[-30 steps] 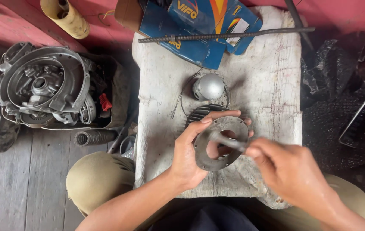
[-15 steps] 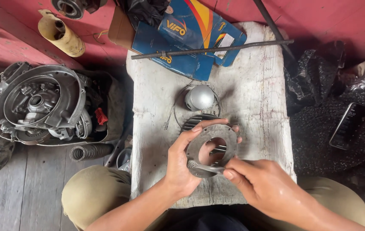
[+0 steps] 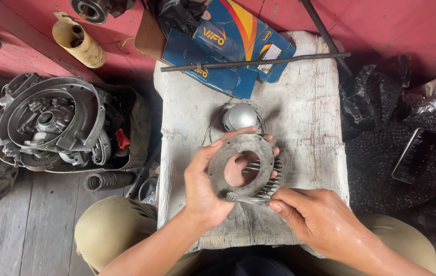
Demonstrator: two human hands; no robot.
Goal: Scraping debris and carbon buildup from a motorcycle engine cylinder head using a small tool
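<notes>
On the white desk, near edge, head view | left hand grip clamped on finned metal cylinder, flat face tilted up, likely for access | right hand grip pinching thin metal tool against its rim | dome-shaped metal part just beyond | left on floor, black tray holds engine casing.

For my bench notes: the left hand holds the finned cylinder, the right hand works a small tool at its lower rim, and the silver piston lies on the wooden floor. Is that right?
Not quite: the head view shows the silver piston on the white bench top, not the floor. The left hand does hold the finned cylinder, and the right hand works the small tool.
</notes>
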